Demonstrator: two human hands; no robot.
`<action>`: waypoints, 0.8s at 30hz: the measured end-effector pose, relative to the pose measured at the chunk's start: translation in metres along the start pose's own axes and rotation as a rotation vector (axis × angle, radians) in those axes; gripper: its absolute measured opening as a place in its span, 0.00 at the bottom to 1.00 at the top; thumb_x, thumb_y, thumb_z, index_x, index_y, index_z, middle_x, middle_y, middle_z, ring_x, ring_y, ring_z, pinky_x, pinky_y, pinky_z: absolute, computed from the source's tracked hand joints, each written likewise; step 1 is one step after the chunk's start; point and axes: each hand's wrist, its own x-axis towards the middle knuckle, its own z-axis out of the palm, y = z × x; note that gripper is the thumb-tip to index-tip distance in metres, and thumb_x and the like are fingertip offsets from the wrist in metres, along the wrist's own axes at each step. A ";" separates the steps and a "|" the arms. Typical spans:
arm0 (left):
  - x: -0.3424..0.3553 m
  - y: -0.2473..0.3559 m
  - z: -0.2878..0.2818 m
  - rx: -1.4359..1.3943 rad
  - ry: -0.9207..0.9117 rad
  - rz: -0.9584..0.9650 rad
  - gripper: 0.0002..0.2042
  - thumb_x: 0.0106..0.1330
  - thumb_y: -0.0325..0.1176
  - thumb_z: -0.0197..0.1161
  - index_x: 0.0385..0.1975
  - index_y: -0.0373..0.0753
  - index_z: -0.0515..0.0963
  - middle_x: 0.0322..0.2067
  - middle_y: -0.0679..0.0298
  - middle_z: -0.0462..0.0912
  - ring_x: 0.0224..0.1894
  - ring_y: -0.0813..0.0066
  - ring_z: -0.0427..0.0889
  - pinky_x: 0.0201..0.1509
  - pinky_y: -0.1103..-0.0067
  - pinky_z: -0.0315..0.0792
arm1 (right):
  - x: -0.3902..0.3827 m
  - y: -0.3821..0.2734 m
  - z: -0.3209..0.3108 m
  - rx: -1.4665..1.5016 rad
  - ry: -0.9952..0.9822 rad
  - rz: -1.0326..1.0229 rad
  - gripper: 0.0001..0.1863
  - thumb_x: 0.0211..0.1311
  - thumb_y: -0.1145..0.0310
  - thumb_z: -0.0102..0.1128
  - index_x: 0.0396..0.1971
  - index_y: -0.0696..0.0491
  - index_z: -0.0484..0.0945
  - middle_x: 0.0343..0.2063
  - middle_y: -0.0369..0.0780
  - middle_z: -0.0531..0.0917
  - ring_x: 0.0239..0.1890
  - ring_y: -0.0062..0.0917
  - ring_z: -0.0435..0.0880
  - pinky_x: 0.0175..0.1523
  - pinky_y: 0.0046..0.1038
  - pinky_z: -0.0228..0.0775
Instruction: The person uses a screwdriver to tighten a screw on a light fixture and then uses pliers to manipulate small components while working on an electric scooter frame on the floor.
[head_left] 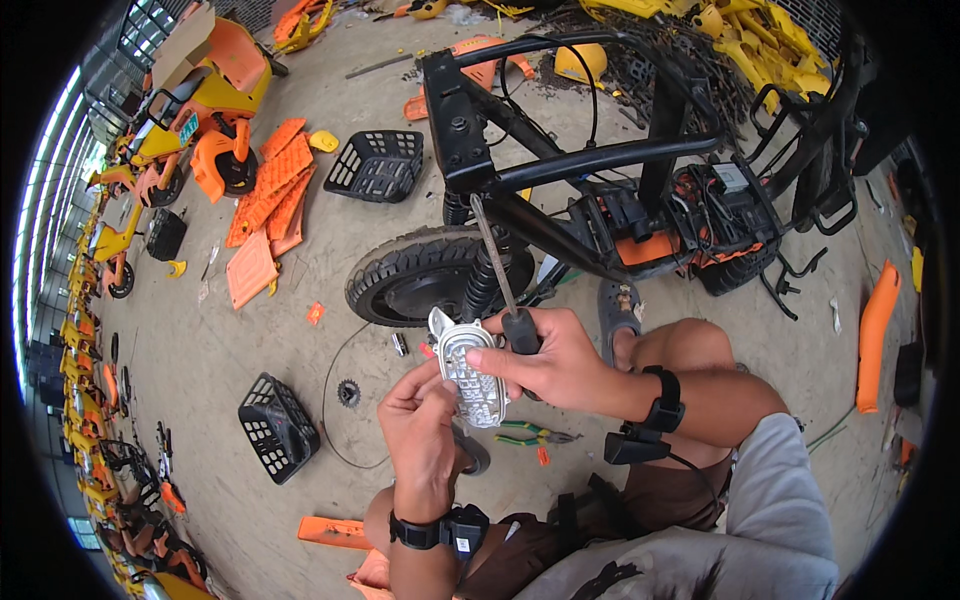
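My left hand (420,425) is closed on the lower left edge of a silvery oval part (472,395), ridged inside, with a small tab at its top; it looks like a lamp housing, but I cannot tell for sure. My right hand (560,362) grips the dark handle of a screwdriver (497,262), its long shaft pointing up and away from me. The right thumb also presses on the upper face of the oval part. Beyond my hands stand a black scooter frame (590,150) and its wheel (410,280).
Green-handled pliers (530,434) lie on the floor below my hands. A toothed sprocket (349,393) lies by a thin cable. Two black baskets (376,165) (277,428) and orange panels (275,200) are on the left. Yellow-orange scooters (215,110) line the far left.
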 end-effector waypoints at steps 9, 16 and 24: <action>0.001 0.002 0.001 -0.019 -0.030 -0.018 0.15 0.58 0.12 0.53 0.45 0.22 0.77 0.39 0.54 0.85 0.33 0.80 0.81 0.37 0.85 0.72 | -0.001 -0.001 0.000 -0.033 0.007 0.009 0.12 0.61 0.66 0.69 0.35 0.60 0.79 0.17 0.30 0.76 0.17 0.07 0.71 0.20 0.16 0.60; 0.002 0.002 -0.003 -0.029 -0.075 -0.034 0.15 0.58 0.13 0.54 0.46 0.23 0.76 0.41 0.53 0.85 0.37 0.78 0.82 0.41 0.84 0.74 | 0.000 -0.002 0.000 -0.010 0.013 0.036 0.12 0.61 0.66 0.69 0.34 0.60 0.79 0.17 0.30 0.76 0.17 0.08 0.71 0.20 0.17 0.60; 0.001 0.002 -0.005 0.130 -0.066 0.039 0.16 0.57 0.12 0.56 0.46 0.23 0.76 0.41 0.53 0.85 0.40 0.75 0.84 0.46 0.82 0.76 | 0.000 0.005 -0.001 -0.047 -0.012 0.023 0.13 0.63 0.68 0.67 0.41 0.62 0.82 0.20 0.32 0.80 0.17 0.08 0.73 0.20 0.15 0.59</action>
